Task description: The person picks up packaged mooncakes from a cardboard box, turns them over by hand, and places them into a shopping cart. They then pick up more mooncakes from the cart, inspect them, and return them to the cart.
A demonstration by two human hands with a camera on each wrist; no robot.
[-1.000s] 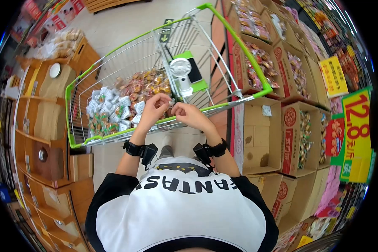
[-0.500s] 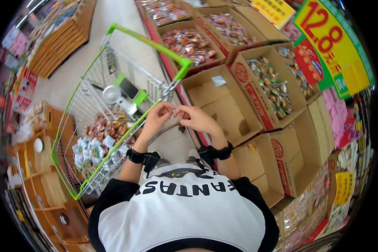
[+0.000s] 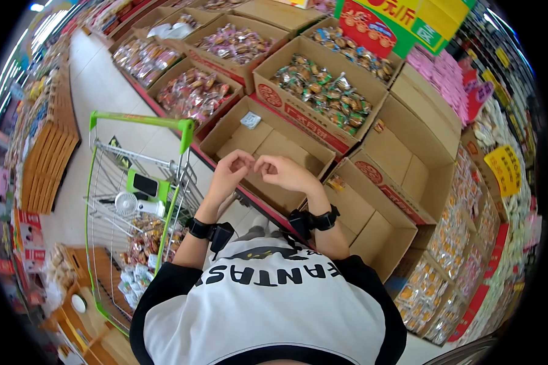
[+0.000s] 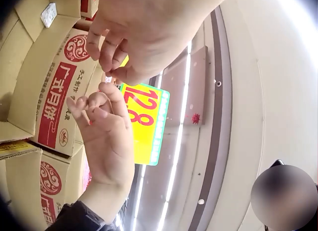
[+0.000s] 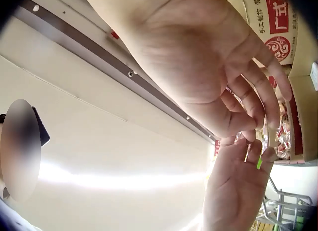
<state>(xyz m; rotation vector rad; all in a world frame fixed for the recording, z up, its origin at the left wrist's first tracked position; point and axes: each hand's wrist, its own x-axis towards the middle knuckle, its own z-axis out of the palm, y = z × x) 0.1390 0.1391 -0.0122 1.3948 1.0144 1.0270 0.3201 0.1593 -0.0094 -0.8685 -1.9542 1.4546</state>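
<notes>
Both hands are raised in front of the chest, above a cardboard box with bare floor (image 3: 274,143) in the head view. The left hand (image 3: 230,174) has loosely bent fingers and nothing visible in it. Beside it, the right hand (image 3: 291,174) is bent in the same loose way, also without a visible object. Their fingertips lie close together. In the left wrist view the left hand (image 4: 144,37) is above the right hand (image 4: 107,146); the right wrist view shows the right hand (image 5: 194,57) over the left hand (image 5: 233,191). Whether the fingertips touch, I cannot tell.
A green-rimmed cart (image 3: 90,213) with wrapped items, a small fan (image 3: 126,204) and a phone (image 3: 145,184) stands at left. Boxes of wrapped goods (image 3: 326,91) fill the display ahead and right, below a price sign (image 3: 402,21). A wooden stand (image 3: 45,152) is far left.
The view has swung rightward: the cart has shifted left and down in the picture, and the box display now lies under the hands. The hands have moved from over the cart's edge, keeping a similar pose.
</notes>
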